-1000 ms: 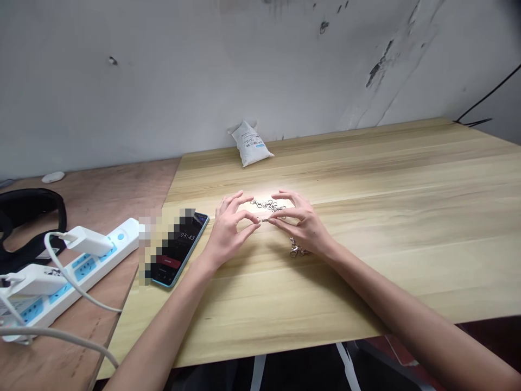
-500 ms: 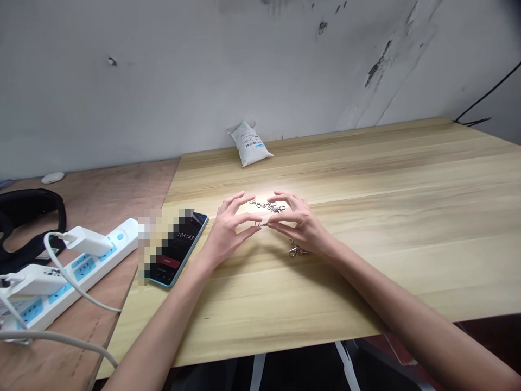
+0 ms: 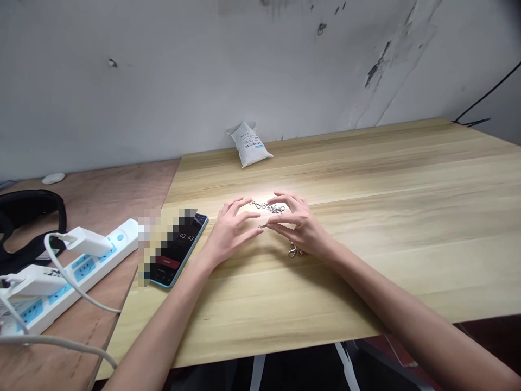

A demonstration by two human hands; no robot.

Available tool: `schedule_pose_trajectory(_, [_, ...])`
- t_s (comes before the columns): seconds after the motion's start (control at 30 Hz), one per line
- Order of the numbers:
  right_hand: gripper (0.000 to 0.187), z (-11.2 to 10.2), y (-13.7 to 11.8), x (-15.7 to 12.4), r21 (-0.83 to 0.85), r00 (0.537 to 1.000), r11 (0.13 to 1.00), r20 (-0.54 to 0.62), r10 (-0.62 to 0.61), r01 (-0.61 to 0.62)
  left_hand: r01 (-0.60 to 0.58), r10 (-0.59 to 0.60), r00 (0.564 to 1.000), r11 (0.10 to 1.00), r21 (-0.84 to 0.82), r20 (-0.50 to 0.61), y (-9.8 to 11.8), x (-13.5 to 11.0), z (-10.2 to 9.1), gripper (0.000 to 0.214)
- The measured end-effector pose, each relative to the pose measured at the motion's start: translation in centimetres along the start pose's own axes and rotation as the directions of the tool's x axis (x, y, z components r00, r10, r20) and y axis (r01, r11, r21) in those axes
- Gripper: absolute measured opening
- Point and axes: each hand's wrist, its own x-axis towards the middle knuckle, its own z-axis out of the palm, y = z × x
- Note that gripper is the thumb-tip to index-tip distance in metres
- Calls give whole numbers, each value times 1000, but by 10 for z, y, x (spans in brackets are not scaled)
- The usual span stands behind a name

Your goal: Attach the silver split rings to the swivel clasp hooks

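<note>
Spreading now: left hand point(image 3: 231, 231) index and thumb are farther apart than half a second ago, thumb tip right by the small metal clasp point(image 3: 263, 226); can't tell if touching. Right hand point(image 3: 304, 222) pinches the clasp, between the hands, so likely bears it alone. Lobster clasps point(image 3: 268, 207) lie behind, second clasp cluster point(image 3: 293, 250) under right hand.

Left of the phone point(image 3: 178, 254) you have the power strip point(image 3: 86, 266), right of it your left hand point(image 3: 228, 232), your right hand point(image 3: 304, 224), one clasp pile point(image 3: 275, 208) and a second clasp pile point(image 3: 292, 251), and behind it, rightward, the packet point(image 3: 250, 145).
</note>
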Motion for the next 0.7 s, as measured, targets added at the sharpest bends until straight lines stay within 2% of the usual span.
schedule_pose_trajectory(0.07, [12, 0, 1, 0, -10, 1000, 1000, 5, 4, -4, -28, 29, 999, 999, -18, 18, 0, 0, -2, 27])
schedule_pose_trajectory(0.27, [14, 0, 3, -2, -38, 1000, 999, 24, 13, -12, -66, 69, 996, 997, -46, 54, -2, 0, -6, 12])
schedule_pose_trajectory(0.47, [14, 1, 5, -2, -61, 999, 998, 47, -27, 30, -5, 11, 996, 998, -65, 90, -3, 1, -7, 10])
schedule_pose_trajectory(0.7, [14, 5, 4, -3, -55, 997, 996, 51, -65, 68, 111, -112, 989, 994, 19, 99, -1, 0, 0, 18])
